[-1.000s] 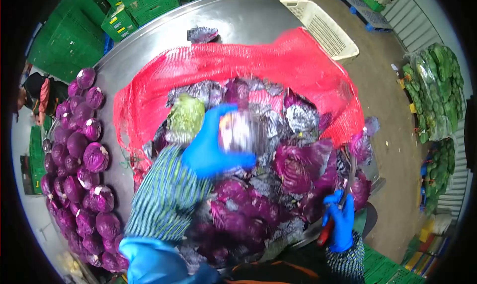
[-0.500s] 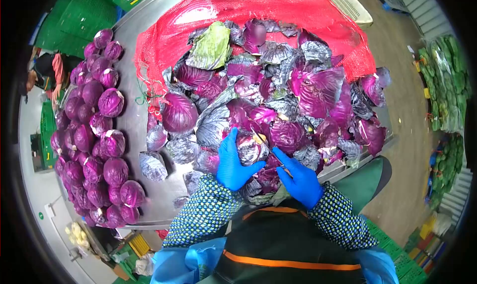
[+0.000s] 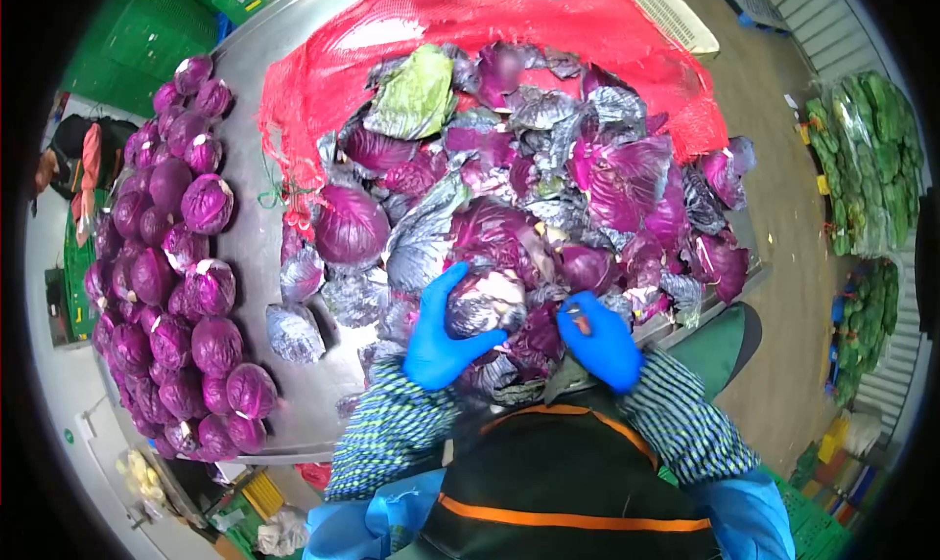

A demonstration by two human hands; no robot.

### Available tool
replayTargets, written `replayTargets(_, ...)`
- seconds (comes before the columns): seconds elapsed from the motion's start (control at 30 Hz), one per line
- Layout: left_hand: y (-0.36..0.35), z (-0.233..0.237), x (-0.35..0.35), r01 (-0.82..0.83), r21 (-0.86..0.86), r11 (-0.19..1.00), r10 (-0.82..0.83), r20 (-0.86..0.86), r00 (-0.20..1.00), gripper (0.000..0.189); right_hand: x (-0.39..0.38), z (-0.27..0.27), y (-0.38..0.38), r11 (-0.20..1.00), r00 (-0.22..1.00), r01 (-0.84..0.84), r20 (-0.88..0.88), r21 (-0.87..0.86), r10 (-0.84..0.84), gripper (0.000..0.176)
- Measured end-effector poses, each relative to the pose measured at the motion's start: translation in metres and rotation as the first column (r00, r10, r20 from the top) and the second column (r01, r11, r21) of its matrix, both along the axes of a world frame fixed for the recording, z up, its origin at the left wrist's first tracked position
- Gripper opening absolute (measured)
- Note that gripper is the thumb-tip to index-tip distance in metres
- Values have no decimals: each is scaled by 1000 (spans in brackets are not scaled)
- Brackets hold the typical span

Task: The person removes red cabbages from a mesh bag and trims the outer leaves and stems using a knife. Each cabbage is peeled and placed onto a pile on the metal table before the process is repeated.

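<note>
My left hand (image 3: 441, 337), in a blue glove, is curved round the left side and near edge of a red cabbage (image 3: 487, 303) with a pale, cut-looking surface. Just to the right, my right hand (image 3: 599, 343) is closed round the handle of a knife (image 3: 580, 320); its blade is hard to make out. The cabbage rests among loose purple leaves (image 3: 627, 183) heaped in front of me. A pale green leaf (image 3: 416, 92) lies at the far side of the heap.
Several whole red cabbages (image 3: 215, 346) are piled along the left of the metal table (image 3: 294, 403). Red netting (image 3: 548, 22) spreads beyond the leaves. A cream crate (image 3: 666, 12) stands at the far right, bagged green vegetables (image 3: 871, 168) at the right. A person (image 3: 88, 163) is at far left.
The knife has come away from the cabbage's core area, and my right hand has turned. The cabbage has rotated in my left hand, which has shifted slightly left. The whole view has shifted slightly.
</note>
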State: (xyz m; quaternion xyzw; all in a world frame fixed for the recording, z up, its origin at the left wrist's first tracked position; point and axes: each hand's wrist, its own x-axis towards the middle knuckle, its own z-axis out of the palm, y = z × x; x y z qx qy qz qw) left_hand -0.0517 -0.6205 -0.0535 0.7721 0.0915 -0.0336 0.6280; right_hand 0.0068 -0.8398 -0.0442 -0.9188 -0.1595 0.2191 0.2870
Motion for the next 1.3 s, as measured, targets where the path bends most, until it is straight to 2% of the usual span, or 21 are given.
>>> replayTargets(0.03,4,21,0,70,-111,991,-60,90,994,79,-4,13,0,911,974,205,-169,357,-152,33)
replayTargets(0.07,9,36,3,241,-146,960,-203,231,951,66,-11,29,-1,659,892,441,-382,610,-243,41)
replayTargets(0.13,8,47,11,308,-349,885,-216,279,936,59,4,79,5,599,637,669,-755,439,-158,46)
replayTargets(0.17,-7,60,21,115,-331,936,-65,158,985,63,12,82,8,512,576,730,-811,453,-103,49)
replayTargets(0.2,-18,69,22,110,-368,923,-109,24,994,77,7,62,13,434,643,724,-752,536,-144,44)
replayTargets(0.3,-43,34,4,91,-153,984,-70,139,988,97,-12,58,27,355,591,803,-720,479,-365,37)
replayTargets(0.33,-42,40,3,95,-159,983,-76,123,989,97,-14,66,22,353,577,812,-727,464,-372,37)
replayTargets(0.4,-34,52,5,85,-724,684,-99,24,995,93,-9,81,4,488,605,762,-737,426,-301,32)
replayTargets(0.47,-25,31,7,94,-799,594,-96,45,994,81,-1,84,-5,556,614,699,-776,450,-145,39)
replayTargets(0.53,-23,62,13,44,-741,670,-145,-73,987,78,1,96,1,547,671,571,-732,612,118,54)
replayTargets(0.57,-26,48,16,42,-709,704,-43,17,999,76,-2,72,-4,512,619,627,-775,586,129,69)
replayTargets(0.6,-32,52,13,45,-708,705,-45,19,999,76,-6,74,0,511,621,627,-773,589,129,69)
replayTargets(0.67,-45,69,0,-51,-307,950,90,112,990,75,-14,82,16,344,693,703,-708,623,-134,74)
replayTargets(0.7,-50,83,0,-122,-561,819,149,3,989,81,-14,86,20,357,697,704,-695,614,-178,74)
replayTargets(0.73,-46,82,-2,-129,-559,819,151,-7,989,81,-16,80,18,357,689,710,-703,607,-176,74)
replayTargets(0.8,-35,81,-1,-71,-499,864,35,-82,996,82,-15,70,10,570,858,493,-476,657,-194,74)
replayTargets(0.87,-31,74,3,-60,-515,855,81,19,997,80,-12,74,12,482,886,445,-449,755,-116,76)
replayTargets(0.93,-29,77,3,9,-364,931,-5,11,1000,74,-13,76,13,407,792,569,-609,714,-39,77)
replayTargets(1.07,-29,103,6,96,-272,958,-94,22,995,73,-24,75,15,381,858,507,-493,773,-142,79)
replayTargets(1.2,-28,92,7,76,-245,967,-73,24,997,76,-23,71,6,693,982,159,-42,703,-183,80)
replayTargets(1.3,-30,101,6,84,-328,941,-96,-21,995,77,-23,69,4,659,987,142,-58,739,-148,81)
